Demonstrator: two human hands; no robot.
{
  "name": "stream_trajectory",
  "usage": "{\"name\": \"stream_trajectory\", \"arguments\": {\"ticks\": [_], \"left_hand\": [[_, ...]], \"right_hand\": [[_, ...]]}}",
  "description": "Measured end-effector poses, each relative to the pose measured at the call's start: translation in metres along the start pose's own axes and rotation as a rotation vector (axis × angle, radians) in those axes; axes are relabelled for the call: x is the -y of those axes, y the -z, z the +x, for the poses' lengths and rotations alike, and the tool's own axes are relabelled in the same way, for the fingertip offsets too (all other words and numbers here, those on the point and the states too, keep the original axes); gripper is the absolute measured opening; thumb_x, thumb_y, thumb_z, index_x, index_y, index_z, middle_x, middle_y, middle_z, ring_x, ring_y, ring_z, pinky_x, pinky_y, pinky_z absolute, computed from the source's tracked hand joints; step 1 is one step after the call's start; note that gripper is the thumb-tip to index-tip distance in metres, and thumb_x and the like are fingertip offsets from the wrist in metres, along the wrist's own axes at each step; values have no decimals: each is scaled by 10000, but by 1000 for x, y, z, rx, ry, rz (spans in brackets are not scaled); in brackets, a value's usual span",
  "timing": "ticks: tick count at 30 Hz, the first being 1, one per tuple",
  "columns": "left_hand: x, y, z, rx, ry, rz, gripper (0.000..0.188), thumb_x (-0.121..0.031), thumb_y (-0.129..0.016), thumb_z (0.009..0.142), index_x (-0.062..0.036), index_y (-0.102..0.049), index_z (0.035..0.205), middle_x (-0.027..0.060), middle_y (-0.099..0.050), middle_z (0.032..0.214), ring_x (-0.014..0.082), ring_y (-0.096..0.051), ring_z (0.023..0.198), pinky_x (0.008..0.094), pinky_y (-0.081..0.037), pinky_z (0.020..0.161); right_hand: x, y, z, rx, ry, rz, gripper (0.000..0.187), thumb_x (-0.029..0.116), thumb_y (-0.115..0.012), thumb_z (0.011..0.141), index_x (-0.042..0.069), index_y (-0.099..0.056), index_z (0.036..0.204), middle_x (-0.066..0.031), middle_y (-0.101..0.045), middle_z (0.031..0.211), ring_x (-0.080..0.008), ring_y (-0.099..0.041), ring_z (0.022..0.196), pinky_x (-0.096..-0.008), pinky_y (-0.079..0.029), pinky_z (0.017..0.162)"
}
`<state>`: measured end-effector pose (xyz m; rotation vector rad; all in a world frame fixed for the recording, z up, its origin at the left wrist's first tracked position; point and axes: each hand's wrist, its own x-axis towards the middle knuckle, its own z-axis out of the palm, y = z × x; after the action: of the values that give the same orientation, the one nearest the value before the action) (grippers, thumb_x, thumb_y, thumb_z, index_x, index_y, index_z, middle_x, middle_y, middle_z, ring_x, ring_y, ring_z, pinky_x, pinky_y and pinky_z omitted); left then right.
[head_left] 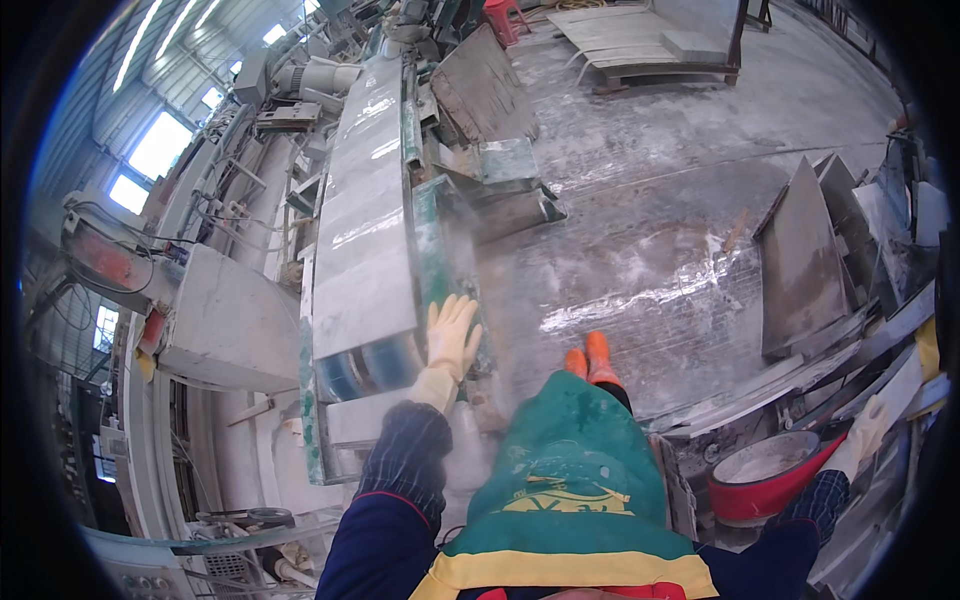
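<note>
My left hand point(452, 335), in a cream rubber glove, is open, its fingers spread. It rests by the green side rail point(430, 235) of a long machine bed, holding nothing. Just left of it, a long pale grey slab point(365, 240) lies along the bed, wet and shiny in places. Blue rollers point(365, 370) show beyond the slab's near end. At far right, my right hand point(865, 432), gloved alike, reaches to a pale flat strip point(898, 388) among stacked pieces. Whether its fingers close on the strip, I cannot tell.
A red tub point(745, 500) stands below my right hand. Grey slabs point(800, 260) lean upright at right. A low pallet point(640, 45) and red stool point(505, 20) stand far off. The floor point(640, 200) is wet. A large machine housing point(230, 320) stands left of the bed.
</note>
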<state>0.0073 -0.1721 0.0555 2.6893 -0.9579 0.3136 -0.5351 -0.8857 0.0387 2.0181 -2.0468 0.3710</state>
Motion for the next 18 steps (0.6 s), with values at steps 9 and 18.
{"name": "stream_trajectory", "arguments": {"ticks": [9, 18], "left_hand": [[7, -7, -1, -33, -13, -30, 420, -162, -666, 875, -62, -613, 1280, 154, -604, 1353, 386, -476, 1342, 534, -297, 1182], [10, -10, -2, -72, -26, -61, 303, -130, -667, 870, -71, -683, 1167, 124, -661, 1264, 383, -505, 1315, 532, -323, 1176]], "right_hand": [[3, 0, -8, -38, 11, 22, 670, 591, -414, 1011, 92, -536, 1441, -147, -537, 1466, -313, -494, 1358, -430, -388, 1125], [-6, -16, -10, -139, 107, 84, 646, 561, -432, 1016, 65, -562, 1410, -176, -561, 1434, -337, -508, 1338, -429, -384, 1126]]}}
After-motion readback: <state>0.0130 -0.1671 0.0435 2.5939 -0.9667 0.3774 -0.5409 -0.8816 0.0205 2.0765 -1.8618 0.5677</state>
